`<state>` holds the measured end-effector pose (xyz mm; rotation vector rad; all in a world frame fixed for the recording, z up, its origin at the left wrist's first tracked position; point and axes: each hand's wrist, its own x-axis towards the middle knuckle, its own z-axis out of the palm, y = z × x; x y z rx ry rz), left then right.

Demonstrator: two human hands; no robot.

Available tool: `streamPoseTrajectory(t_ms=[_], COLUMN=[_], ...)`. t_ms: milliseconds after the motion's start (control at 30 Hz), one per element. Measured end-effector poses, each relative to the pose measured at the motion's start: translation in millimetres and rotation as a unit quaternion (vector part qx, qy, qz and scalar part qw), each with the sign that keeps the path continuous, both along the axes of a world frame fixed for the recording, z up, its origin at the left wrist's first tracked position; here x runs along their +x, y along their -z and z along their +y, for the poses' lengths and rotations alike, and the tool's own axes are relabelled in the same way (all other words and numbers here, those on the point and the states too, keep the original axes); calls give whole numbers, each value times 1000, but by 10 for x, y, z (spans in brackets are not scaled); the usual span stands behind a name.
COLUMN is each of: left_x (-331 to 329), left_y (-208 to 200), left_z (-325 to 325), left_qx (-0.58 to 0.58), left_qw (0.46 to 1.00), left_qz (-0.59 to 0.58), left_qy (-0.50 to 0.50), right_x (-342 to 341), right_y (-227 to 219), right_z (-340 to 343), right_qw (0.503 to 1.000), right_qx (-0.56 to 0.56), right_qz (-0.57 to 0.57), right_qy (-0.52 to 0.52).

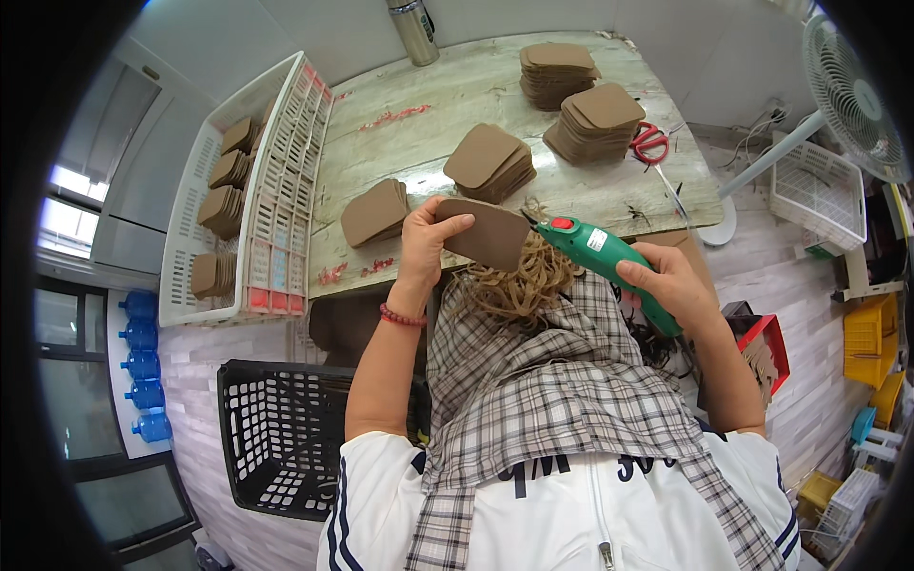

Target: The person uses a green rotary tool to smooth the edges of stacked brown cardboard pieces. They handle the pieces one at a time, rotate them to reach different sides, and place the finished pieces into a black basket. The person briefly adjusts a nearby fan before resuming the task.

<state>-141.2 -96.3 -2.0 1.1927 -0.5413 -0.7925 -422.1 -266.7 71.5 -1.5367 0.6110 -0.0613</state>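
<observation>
Over the lap, the left hand (426,236) pinched a flat, matte brown panel (484,235) with rounded corners, thumb uppermost. The right hand (674,285) gripped a smooth green electric cutter (607,253), red switch and small white label showing; its tip pointed at the panel's right end, contact unclear. Curly tan trimmings (514,285) lay tangled on the plaid apron (562,390). Similar panels stood stacked on the scuffed wood-grain table (409,143).

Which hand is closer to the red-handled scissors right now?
Right. The right hand, holding the green power tool, is on the near side of the scissors. The left hand, holding a brown piece, is farther off, to their left and also on the near side.
</observation>
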Motion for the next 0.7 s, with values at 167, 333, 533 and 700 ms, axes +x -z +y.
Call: streamPoseTrajectory(t_ms=[167, 333, 533, 700], left_x=[-32, -127, -154, -128], left_y=[-27, -63, -126, -188], left_z=[-5, -76, -108, -94], left_qx=[41, 71, 101, 139], left_qw=[999, 994, 983, 972], left_qz=[-13, -12, -23, -36], left_qy=[30, 85, 154, 188], right_x=[18, 62, 130, 262], right_y=[9, 29, 29, -3], right_z=[12, 16, 22, 47], right_qw=[1000, 998, 997, 996], right_qx=[-16, -39, -53, -66], right_qz=[20, 30, 23, 21], right_qy=[-10, -31, -40, -50])
